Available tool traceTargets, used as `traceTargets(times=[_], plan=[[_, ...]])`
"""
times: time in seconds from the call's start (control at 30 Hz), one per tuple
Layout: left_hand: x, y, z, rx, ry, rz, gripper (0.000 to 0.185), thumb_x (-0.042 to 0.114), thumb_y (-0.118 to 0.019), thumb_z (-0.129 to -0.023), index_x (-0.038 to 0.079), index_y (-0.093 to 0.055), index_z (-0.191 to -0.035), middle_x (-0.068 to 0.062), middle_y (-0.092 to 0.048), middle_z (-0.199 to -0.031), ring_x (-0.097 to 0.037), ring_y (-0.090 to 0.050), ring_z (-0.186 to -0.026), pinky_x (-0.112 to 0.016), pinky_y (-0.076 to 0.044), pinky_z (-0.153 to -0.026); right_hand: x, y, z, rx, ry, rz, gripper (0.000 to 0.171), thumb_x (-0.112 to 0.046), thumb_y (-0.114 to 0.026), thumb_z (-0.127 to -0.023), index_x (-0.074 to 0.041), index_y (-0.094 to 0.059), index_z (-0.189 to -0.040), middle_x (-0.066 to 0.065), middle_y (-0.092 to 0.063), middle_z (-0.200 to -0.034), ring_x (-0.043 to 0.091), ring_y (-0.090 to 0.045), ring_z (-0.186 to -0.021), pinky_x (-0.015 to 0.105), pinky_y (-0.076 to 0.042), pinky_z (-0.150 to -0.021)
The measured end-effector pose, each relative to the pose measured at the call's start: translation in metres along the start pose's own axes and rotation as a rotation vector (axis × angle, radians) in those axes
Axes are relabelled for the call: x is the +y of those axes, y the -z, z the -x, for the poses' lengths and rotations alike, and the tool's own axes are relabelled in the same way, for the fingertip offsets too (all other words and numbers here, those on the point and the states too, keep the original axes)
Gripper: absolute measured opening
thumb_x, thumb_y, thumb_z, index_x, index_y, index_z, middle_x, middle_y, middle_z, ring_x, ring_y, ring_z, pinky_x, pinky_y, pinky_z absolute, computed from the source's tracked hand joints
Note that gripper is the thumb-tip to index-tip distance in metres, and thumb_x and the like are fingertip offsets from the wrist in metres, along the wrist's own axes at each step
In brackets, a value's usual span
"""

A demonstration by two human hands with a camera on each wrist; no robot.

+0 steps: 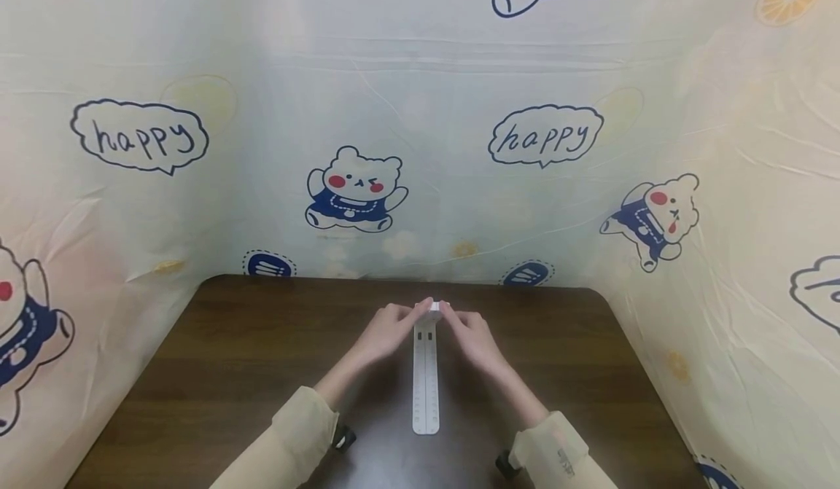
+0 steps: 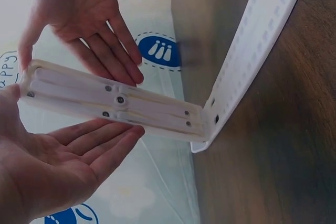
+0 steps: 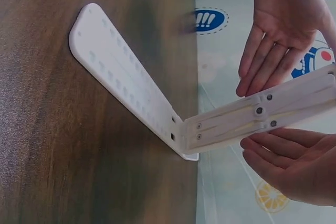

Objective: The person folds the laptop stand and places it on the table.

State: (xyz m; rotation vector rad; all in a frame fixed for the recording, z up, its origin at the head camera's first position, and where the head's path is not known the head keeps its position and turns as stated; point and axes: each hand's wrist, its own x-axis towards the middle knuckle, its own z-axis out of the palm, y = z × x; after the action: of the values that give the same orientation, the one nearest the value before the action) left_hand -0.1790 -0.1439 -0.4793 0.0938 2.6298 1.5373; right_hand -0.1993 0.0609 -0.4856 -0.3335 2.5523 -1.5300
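A white hinged folding stand point(image 1: 425, 390) is on the brown table, its long flat base pointing toward me. From the base's far end the upright arm point(image 2: 68, 88) rises at an angle, with screws and recessed channels visible on its inner face. My left hand point(image 1: 387, 331) is at one side of this arm, thumb at the top end and straight fingers along the edge. On the opposite side, my right hand point(image 1: 477, 337) mirrors it, its thumb near the top and its extended fingers point(image 3: 283, 156) beside the edge. Neither hand's fingers are curled round the arm.
The dark wood table point(image 1: 262, 358) reaches back to a pale printed cloth point(image 1: 446, 205) with bears and the word happy, which also hangs at both sides. Black straps point(image 1: 343, 436) show below the rolled sleeves.
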Motion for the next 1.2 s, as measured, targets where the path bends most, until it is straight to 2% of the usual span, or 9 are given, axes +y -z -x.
traceTargets(times=[0.2,0.27,0.43,0.5,0.67,0.73,0.93,1.07,1.2], plan=[[-0.004,-0.002,0.0,-0.005,-0.002,-0.001,0.077,0.072,-0.051,-0.107,0.006,-0.077,-0.137,-0.019,-0.077,-0.139,-0.037,-0.075,-0.126,-0.062,-0.058,-0.109,0.002,-0.003,0.002,-0.005,-0.009,-0.005,0.067,-0.06,-0.048,-0.113,-0.003,-0.077,-0.135,0.02,-0.077,-0.114,0.028,-0.065,-0.104,0.038,-0.047,-0.087],[-0.005,-0.003,0.001,-0.006,-0.001,0.001,0.077,0.072,-0.051,-0.107,0.006,-0.077,-0.137,-0.019,-0.077,-0.139,-0.037,-0.075,-0.126,-0.063,-0.058,-0.109,0.002,-0.003,0.003,-0.007,0.001,0.0,0.067,-0.059,-0.048,-0.114,-0.003,-0.076,-0.136,0.018,-0.079,-0.126,0.028,-0.067,-0.11,0.038,-0.048,-0.09],[-0.008,-0.003,0.002,-0.016,-0.008,0.005,0.078,0.072,-0.05,-0.107,0.005,-0.076,-0.138,-0.02,-0.077,-0.139,-0.037,-0.075,-0.125,-0.06,-0.059,-0.107,0.004,-0.003,0.005,-0.014,0.007,-0.015,0.066,-0.059,-0.049,-0.114,-0.003,-0.077,-0.135,0.012,-0.071,-0.094,0.024,-0.06,-0.086,0.032,-0.044,-0.075],[-0.008,-0.004,0.002,-0.019,-0.007,0.008,0.078,0.073,-0.051,-0.107,0.005,-0.076,-0.138,-0.019,-0.077,-0.138,-0.037,-0.075,-0.123,-0.058,-0.06,-0.104,0.006,-0.004,0.005,-0.012,0.008,-0.021,0.063,-0.056,-0.05,-0.114,-0.003,-0.078,-0.133,0.01,-0.056,-0.081,0.023,-0.05,-0.075,0.031,-0.038,-0.068],[-0.01,-0.007,0.004,-0.012,-0.012,-0.004,0.075,0.069,-0.052,-0.108,0.005,-0.075,-0.139,-0.019,-0.075,-0.142,-0.038,-0.073,-0.129,-0.061,-0.058,-0.11,0.012,-0.006,0.006,0.004,0.033,-0.008,0.055,-0.05,-0.053,-0.114,-0.004,-0.08,-0.13,0.012,-0.077,-0.101,0.028,-0.065,-0.092,0.032,-0.045,-0.076],[-0.011,-0.007,0.005,-0.008,-0.02,-0.01,0.074,0.068,-0.052,-0.109,0.004,-0.074,-0.141,-0.02,-0.074,-0.144,-0.039,-0.071,-0.133,-0.064,-0.056,-0.114,0.014,-0.007,0.006,0.008,0.042,-0.003,0.055,-0.05,-0.054,-0.114,-0.005,-0.079,-0.131,0.014,-0.081,-0.121,0.031,-0.071,-0.107,0.036,-0.053,-0.085],[-0.014,-0.01,0.006,0.002,-0.039,-0.015,0.073,0.063,-0.054,-0.11,0.0,-0.073,-0.14,-0.024,-0.072,-0.145,-0.043,-0.069,-0.138,-0.064,-0.054,-0.117,0.017,-0.008,0.01,0.006,0.058,-0.004,0.057,-0.049,-0.053,-0.115,-0.001,-0.075,-0.137,0.02,-0.077,-0.138,0.036,-0.074,-0.122,0.053,-0.062,-0.102],[-0.017,-0.01,0.007,-0.005,-0.056,-0.021,0.071,0.061,-0.055,-0.111,-0.001,-0.072,-0.141,-0.024,-0.071,-0.146,-0.044,-0.067,-0.14,-0.064,-0.054,-0.118,0.02,-0.01,0.014,0.001,0.091,-0.008,0.057,-0.046,-0.053,-0.115,0.002,-0.072,-0.14,0.024,-0.072,-0.145,0.043,-0.068,-0.138,0.067,-0.055,-0.116],[-0.019,-0.011,0.011,-0.024,-0.074,-0.022,0.073,0.06,-0.056,-0.111,-0.003,-0.068,-0.145,-0.025,-0.068,-0.15,-0.045,-0.064,-0.144,-0.065,-0.052,-0.12,0.025,-0.011,0.016,0.004,0.114,-0.006,0.053,-0.042,-0.054,-0.115,0.002,-0.072,-0.139,0.024,-0.071,-0.147,0.044,-0.066,-0.141,0.066,-0.052,-0.119]])
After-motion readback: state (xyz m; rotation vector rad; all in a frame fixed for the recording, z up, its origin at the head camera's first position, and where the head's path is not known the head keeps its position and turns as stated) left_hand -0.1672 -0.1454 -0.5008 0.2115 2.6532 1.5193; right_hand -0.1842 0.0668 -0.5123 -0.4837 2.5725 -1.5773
